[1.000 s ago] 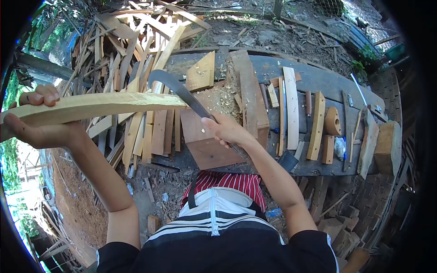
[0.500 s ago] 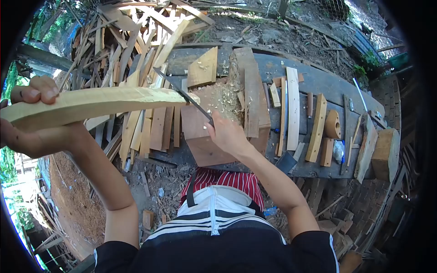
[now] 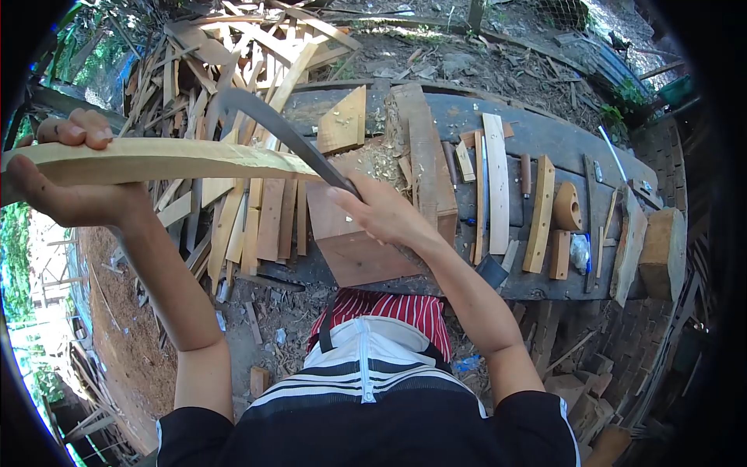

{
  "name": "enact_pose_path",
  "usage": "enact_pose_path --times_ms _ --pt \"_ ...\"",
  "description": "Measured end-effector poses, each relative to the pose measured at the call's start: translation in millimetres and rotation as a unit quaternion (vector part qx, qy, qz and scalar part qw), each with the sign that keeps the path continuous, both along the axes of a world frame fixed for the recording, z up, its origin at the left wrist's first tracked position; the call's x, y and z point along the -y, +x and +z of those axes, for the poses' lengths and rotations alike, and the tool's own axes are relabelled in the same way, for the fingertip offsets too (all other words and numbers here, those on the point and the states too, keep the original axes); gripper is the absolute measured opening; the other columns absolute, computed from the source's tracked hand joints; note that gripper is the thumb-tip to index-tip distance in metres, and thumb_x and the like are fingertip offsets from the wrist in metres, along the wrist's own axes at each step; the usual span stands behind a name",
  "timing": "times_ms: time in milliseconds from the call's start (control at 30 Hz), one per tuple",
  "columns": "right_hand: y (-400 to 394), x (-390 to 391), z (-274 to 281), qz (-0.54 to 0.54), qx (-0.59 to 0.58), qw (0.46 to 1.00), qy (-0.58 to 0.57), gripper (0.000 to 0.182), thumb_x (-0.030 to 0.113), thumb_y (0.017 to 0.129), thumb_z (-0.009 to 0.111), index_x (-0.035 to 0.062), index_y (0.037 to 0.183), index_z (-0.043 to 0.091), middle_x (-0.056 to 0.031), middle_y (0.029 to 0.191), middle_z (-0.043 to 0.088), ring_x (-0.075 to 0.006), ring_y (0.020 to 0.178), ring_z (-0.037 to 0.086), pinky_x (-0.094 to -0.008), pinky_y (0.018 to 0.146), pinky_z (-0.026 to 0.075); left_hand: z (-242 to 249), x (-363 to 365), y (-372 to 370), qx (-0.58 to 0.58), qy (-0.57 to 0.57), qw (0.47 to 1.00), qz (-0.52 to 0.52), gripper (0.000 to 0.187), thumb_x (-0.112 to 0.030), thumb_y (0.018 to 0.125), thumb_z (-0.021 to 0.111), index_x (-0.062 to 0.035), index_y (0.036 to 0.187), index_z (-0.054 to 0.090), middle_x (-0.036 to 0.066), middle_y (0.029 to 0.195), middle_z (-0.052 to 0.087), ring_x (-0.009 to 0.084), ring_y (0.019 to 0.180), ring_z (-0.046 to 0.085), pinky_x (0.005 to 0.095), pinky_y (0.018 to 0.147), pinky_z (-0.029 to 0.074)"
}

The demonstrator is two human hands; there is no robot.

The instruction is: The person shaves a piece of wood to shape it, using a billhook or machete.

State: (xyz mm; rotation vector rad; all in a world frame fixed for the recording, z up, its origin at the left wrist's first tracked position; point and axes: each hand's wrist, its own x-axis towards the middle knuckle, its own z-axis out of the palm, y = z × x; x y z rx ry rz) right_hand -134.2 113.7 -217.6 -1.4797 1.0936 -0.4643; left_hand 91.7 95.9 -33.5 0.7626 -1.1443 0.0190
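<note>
A long, pale, slightly curved piece of wood [image 3: 187, 162] lies across the left of the view. My left hand [image 3: 89, 204] is closed around its left end, palm below and fingers over the top. Its right end, shaved to a rough face, reaches over a reddish-brown wooden block [image 3: 362, 261]. In my right hand [image 3: 380, 208] is a machete, its handle hidden inside my grip. The dark machete blade [image 3: 284, 132] slants up and left, crossing just above the wood's right end in this view.
Wood shavings [image 3: 381, 163] and an upright plank [image 3: 420, 156] lie on the block. An angled offcut [image 3: 342, 121] is beside them. Along the dark bench [image 3: 459, 109] to the right are wooden strips, a drilled curved piece [image 3: 539, 214] and hand tools. A scrap pile [image 3: 226, 58] stands behind left.
The machete blade has risen from the wood's right end, its tip swinging up and left. My left hand and the wood's left end have shifted slightly upward.
</note>
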Motion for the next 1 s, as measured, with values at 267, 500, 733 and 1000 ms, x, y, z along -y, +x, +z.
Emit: enact_pose_path --times_ms 267,500,733,1000 --pt "16 -18 10 -0.075 -0.064 0.954 -0.285 0.030 0.029 0.096 0.052 0.0011 0.103 0.045 -0.0200 0.062 0.057 -0.0430 0.059 0.060 -0.0485 0.054 0.045 1 5 21 0.017 0.064 0.997 -0.043 0.050 -0.049 0.085 0.042 -0.0027 0.070 0.052 0.011 0.061 0.044 0.0190 0.060 0.047 0.0278 0.059 0.038" --pt "3 -12 -68 0.003 -0.160 0.980 -0.117 0.033 0.034 0.096 0.052 0.0015 0.100 0.046 -0.0133 0.059 0.054 -0.0290 0.049 0.058 -0.0418 0.044 0.046 1 -2 2 0.005 0.021 0.999 -0.028 0.040 -0.049 0.088 0.049 -0.0103 0.078 0.049 0.007 0.063 0.047 0.0182 0.051 0.047 0.0288 0.051 0.037" --pt "0 1 -42 0.024 -0.060 0.994 0.085 0.036 0.038 0.098 0.049 0.0021 0.102 0.049 -0.0036 0.061 0.047 -0.0122 0.043 0.047 -0.0301 0.038 0.040 1 1 12 0.051 0.003 0.997 -0.050 0.035 -0.047 0.090 0.050 -0.0124 0.087 0.049 0.005 0.064 0.049 0.0160 0.048 0.047 0.0276 0.048 0.037" --pt "13 -5 72 -0.102 0.070 0.929 -0.349 0.031 0.032 0.097 0.054 0.0027 0.097 0.045 -0.0123 0.056 0.051 -0.0286 0.045 0.052 -0.0380 0.045 0.038 6 9 6 -0.001 0.045 0.999 0.008 0.049 -0.050 0.088 0.040 -0.0036 0.080 0.055 0.007 0.066 0.049 0.0186 0.054 0.048 0.0302 0.053 0.038"
